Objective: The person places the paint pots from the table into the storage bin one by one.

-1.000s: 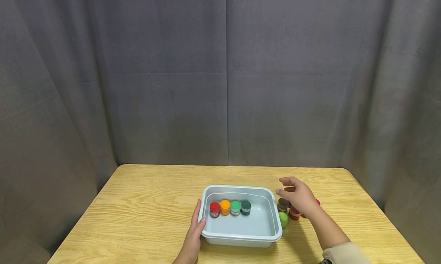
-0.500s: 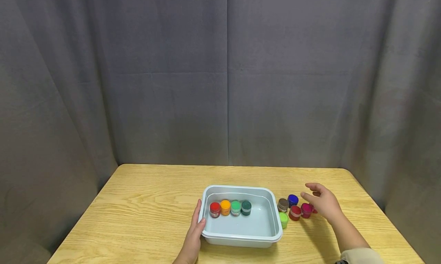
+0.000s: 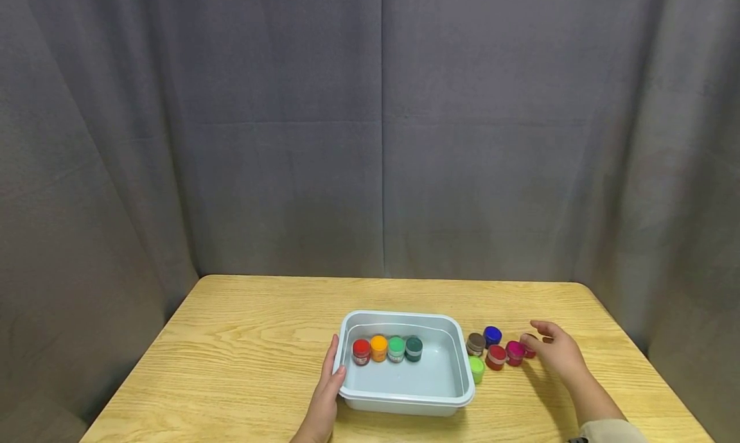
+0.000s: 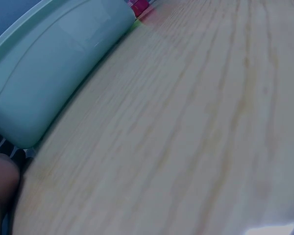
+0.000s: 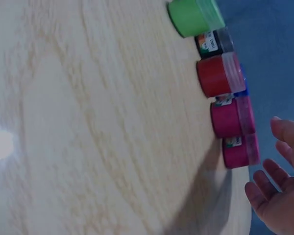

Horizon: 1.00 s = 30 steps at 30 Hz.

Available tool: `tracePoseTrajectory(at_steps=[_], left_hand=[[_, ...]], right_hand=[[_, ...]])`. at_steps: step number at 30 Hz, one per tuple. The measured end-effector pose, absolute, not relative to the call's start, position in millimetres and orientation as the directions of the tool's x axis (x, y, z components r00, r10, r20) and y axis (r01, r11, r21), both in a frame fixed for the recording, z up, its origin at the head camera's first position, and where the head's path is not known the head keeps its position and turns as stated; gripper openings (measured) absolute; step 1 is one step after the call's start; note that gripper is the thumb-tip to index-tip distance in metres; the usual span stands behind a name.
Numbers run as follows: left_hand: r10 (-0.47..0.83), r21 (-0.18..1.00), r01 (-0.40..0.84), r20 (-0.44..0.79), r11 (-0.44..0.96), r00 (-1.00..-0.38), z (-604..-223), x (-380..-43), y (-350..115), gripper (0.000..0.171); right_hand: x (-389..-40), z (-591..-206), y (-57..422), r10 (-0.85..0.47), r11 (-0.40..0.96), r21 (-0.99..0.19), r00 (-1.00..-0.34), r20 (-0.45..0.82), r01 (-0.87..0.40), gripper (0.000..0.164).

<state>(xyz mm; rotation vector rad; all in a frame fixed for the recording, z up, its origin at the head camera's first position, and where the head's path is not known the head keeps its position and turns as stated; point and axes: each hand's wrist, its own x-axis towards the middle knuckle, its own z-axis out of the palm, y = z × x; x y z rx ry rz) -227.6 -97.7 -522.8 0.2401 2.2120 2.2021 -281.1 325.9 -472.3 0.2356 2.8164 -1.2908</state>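
Note:
My left hand [image 3: 324, 391] grips the left side of a pale grey-blue plastic tub [image 3: 405, 400], fingers along its outer wall and thumb at the rim. Four-sided and shallow, the tub holds a row of small paint jars: red [image 3: 361, 352], orange [image 3: 378, 348], light green [image 3: 396, 348] and dark green [image 3: 414, 348]. Over on the right, my right hand [image 3: 559, 354] hovers beside the rightmost dark red jar [image 3: 528, 345], its fingers spread around a gap. The right wrist view shows that hand [image 5: 279, 191] apart from the nearest magenta-looking jar [image 5: 241, 151].
Right of the tub stand more paint jars: brown [image 3: 476, 344], blue [image 3: 493, 336], lime green [image 3: 476, 368], red [image 3: 496, 357] and magenta [image 3: 515, 352]. All are on a wooden table [image 3: 231, 359], with grey curtains [image 3: 289, 173] behind it and at both sides.
My right hand has moved right, away from the tub's right rim to the rightmost jar, uncovering the other loose jars. My left hand and the tub stay put.

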Motion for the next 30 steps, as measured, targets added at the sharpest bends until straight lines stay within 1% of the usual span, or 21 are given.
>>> tracePoseTrajectory(at_steps=[4, 9, 16, 22, 30], left_hand=[[0.110, 0.994, 0.105, 0.104, 0.008, -0.988, -523, -228, -98, 0.059], [0.104, 0.995, 0.101, 0.099, 0.018, -0.990, -522, -228, -97, 0.059], [0.098, 0.995, 0.093, 0.090, 0.024, -0.991, -521, -227, -97, 0.059], [0.096, 0.996, 0.087, 0.083, 0.030, -0.992, -521, -228, -97, 0.060], [0.103, 0.996, 0.077, 0.074, 0.033, -0.992, -521, -227, -97, 0.060]], right_hand=[[-282, -479, 329, 0.108, 0.656, -0.741, -0.990, -0.094, 0.142, 0.064], [-284, -486, 331, 0.092, 0.684, -0.721, -0.994, -0.063, 0.109, 0.059], [-282, -488, 332, 0.059, 0.704, -0.706, -0.997, -0.056, 0.082, 0.053], [-282, -488, 332, 0.057, 0.704, -0.707, -0.998, -0.040, 0.068, 0.053], [-278, -490, 333, 0.078, 0.686, -0.721, -0.995, -0.057, 0.095, 0.056]])
